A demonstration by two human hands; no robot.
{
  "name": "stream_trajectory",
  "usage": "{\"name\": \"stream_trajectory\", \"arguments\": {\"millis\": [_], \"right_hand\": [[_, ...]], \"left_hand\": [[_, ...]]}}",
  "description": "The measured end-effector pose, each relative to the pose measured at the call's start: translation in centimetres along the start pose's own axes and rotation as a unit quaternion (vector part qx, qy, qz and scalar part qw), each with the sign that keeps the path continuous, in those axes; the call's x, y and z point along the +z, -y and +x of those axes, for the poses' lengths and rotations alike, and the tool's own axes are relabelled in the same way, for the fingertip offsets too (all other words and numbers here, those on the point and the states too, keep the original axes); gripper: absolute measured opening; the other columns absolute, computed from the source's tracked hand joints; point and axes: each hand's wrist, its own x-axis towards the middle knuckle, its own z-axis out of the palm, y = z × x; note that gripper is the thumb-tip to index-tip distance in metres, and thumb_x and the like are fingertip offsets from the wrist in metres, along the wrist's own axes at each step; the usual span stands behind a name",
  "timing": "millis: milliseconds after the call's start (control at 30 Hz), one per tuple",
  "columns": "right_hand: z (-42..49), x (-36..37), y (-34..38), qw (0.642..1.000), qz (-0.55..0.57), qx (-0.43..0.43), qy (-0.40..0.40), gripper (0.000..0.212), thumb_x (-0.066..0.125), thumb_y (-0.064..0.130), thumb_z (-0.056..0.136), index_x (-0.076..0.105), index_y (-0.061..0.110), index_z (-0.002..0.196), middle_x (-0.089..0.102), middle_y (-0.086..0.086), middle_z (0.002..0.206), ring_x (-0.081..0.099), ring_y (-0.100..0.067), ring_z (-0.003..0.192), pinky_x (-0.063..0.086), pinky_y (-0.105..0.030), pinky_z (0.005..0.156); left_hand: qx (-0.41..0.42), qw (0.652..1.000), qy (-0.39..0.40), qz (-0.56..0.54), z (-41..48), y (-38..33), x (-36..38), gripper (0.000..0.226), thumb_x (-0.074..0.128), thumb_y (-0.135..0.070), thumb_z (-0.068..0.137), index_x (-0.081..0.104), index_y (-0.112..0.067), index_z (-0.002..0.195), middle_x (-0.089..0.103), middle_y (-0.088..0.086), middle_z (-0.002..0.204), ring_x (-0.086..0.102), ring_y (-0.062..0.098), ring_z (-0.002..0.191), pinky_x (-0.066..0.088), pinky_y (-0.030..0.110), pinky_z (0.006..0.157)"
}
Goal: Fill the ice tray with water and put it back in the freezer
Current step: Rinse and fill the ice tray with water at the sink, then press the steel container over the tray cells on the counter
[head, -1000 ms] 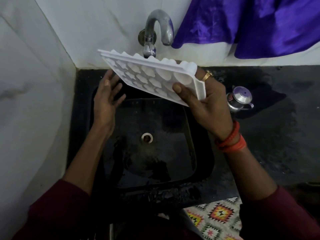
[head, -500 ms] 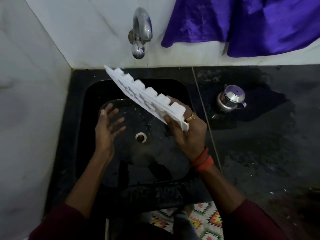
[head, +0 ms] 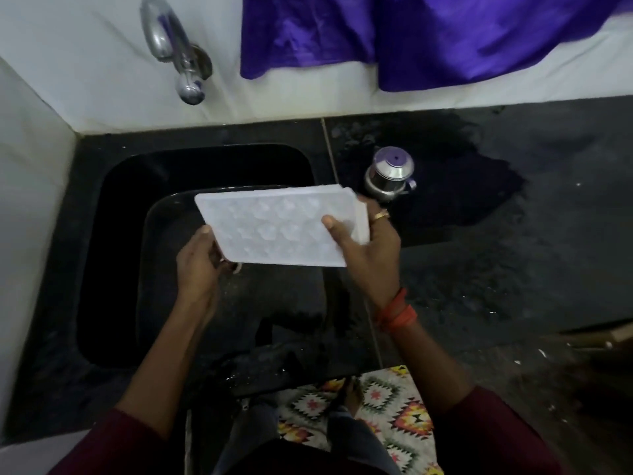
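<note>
I'm watching the head cam. Both hands are holding the white plastic ice tray (head: 277, 228) over the black rectangular sink (head: 113, 234), approx level, w/ its pockets facing up toward the cam. The tray face is blurring w/ motion, so I can't read any marking on it or tell whether water is sitting in the pockets.

The L hand (head: 197, 265) is pinching the tray's left short end, thumb on the top edge and fingers curling underneath. The R hand (head: 368, 248) is gripping the right end, thumb pressing on the top face and fingers wrapping round the far side. A gold ring (head: 381, 215) is showing on one R finger, and orange-red thread bands (head: 397, 311) are sitting at that wrist.

The curved chrome tap (head: 171, 46) is sticking out of the white tiled wall (head: 85, 63) at the back, well apart from the tray. A small steel pot w/ a lid (head: 390, 174) is standing on the dark stone counter (head: 513, 269) just beside the sink's right rim, near the R hand. A shiny purple cloth (head: 428, 36) is hanging over the wall top. A patterned floor mat (head: 387, 406) is lying under the person's feet.
</note>
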Motion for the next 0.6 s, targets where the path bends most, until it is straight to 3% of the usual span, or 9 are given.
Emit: {"name": "stream_trajectory", "arguments": {"millis": [133,300,400,500,600], "right_hand": [[2.6,-6.1,-2.5,0.996,-0.007,0.055,-0.064,0.042,0.077,0.038,0.084,0.062,0.019,0.118,0.071,0.009,0.105,0.068,-0.005,0.095,0.055,-0.023,0.079],[4.9,-13.0,-6.2,0.989,-0.091,0.089,-0.071,0.028,0.054,0.034,0.101,0.065,0.012,0.114,0.066,0.006,0.103,0.06,0.001,0.092,0.045,-0.013,0.08],[6.0,-16.4,-8.2,0.98,-0.149,0.116,-0.072,0.033,0.051,0.035,0.102,0.067,0.01,0.116,0.067,-0.002,0.107,0.062,-0.014,0.1,0.047,-0.022,0.088],[6.7,-18.4,-10.2,0.969,-0.188,0.139,-0.079,0.037,0.051,0.037,0.102,0.068,0.007,0.117,0.067,-0.012,0.11,0.062,-0.024,0.105,0.046,-0.029,0.09],[7.3,-19.8,-11.9,0.961,-0.208,0.164,-0.076,0.04,0.049,0.037,0.102,0.068,0.005,0.117,0.064,-0.018,0.113,0.06,-0.029,0.107,0.047,-0.035,0.095]], "left_hand": [[0.022,0.996,0.07,0.048,-2.4,1.3,4.0,0.034,0.054,-0.027,0.107,0.082,-0.033,0.088,0.081,-0.007,0.091,0.074,0.011,0.08,0.057,0.025,0.063],[0.009,0.986,0.146,0.074,-4.4,3.3,9.0,0.019,0.062,-0.017,0.103,0.079,-0.024,0.098,0.08,-0.003,0.084,0.072,0.011,0.068,0.056,0.023,0.054],[-0.01,0.978,0.188,0.092,-4.9,4.4,11.6,0.016,0.063,-0.007,0.101,0.075,-0.015,0.108,0.077,0.0,0.073,0.07,0.01,0.061,0.057,0.024,0.053],[-0.021,0.97,0.216,0.106,-5.3,5.1,13.5,0.022,0.065,-0.002,0.098,0.073,-0.017,0.112,0.079,-0.001,0.078,0.071,0.011,0.064,0.062,0.03,0.061],[-0.031,0.968,0.214,0.129,-5.2,5.9,14.9,0.025,0.07,-0.002,0.095,0.071,-0.011,0.118,0.081,-0.003,0.081,0.074,0.011,0.064,0.061,0.025,0.058]]}}
